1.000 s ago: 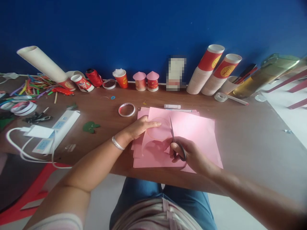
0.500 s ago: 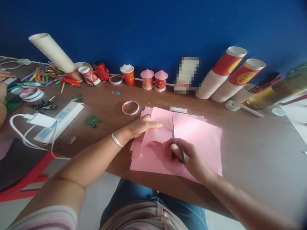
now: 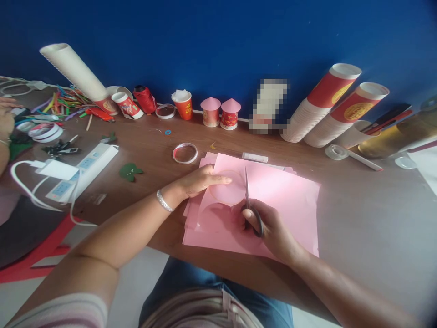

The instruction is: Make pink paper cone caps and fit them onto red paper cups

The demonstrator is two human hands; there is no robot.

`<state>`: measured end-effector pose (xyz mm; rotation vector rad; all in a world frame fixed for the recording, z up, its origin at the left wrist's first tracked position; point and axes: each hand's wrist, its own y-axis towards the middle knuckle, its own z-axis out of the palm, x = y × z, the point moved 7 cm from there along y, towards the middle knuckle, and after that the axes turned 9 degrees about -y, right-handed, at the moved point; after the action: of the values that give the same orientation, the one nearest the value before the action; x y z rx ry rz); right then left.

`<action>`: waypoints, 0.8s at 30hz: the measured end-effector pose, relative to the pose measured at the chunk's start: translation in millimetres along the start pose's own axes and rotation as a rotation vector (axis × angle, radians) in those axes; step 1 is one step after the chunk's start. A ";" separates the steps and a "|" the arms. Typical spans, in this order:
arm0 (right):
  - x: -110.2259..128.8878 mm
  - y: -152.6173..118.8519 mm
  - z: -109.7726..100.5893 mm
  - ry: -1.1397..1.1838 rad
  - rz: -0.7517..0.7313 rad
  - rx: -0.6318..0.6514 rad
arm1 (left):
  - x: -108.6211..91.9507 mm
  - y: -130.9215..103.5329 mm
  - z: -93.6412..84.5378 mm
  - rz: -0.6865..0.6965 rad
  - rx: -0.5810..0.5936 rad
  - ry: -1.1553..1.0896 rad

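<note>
A pink paper sheet (image 3: pixel 283 196) lies over more pink sheets on the brown table, with a round outline drawn on it. My left hand (image 3: pixel 205 180) grips the sheet's left edge, thumb on top over the circle and fingers hidden beneath. My right hand (image 3: pixel 269 223) is closed round the black handles of a pair of scissors (image 3: pixel 247 189). The blades point away from me, at the right side of the circle, and look nearly closed.
Behind the paper are a glue stick (image 3: pixel 255 157), a tape ring (image 3: pixel 185 153) and two cups with pink cone tops (image 3: pixel 229 114). Stacked cups (image 3: pixel 310 109) lean at the right. A power strip (image 3: pixel 85 171) lies left, near another person's arm (image 3: pixel 5 123).
The view has shifted slightly. Both hands keep their grip, and the scissors stay at almost the same spot by the circle.
</note>
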<state>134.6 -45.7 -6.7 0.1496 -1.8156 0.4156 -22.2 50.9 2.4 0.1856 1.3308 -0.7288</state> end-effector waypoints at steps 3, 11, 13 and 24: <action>-0.6 -1.0 -0.1 0.004 0.006 -0.002 | -0.7 -0.7 1.7 0.004 0.013 0.004; -1.6 -1.4 0.0 -0.001 0.011 -0.002 | -1.2 -1.2 2.2 0.016 0.004 -0.009; -1.8 -1.4 -0.7 -0.003 0.011 -0.006 | -1.2 -1.4 2.6 0.006 0.006 -0.009; -8.1 -3.1 -0.9 0.017 0.056 -0.009 | -0.4 -0.8 -0.8 0.004 -0.043 -0.001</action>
<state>138.7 -49.2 -13.6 0.0888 -1.8076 0.4475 -23.4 50.9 2.7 0.1537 1.3436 -0.6964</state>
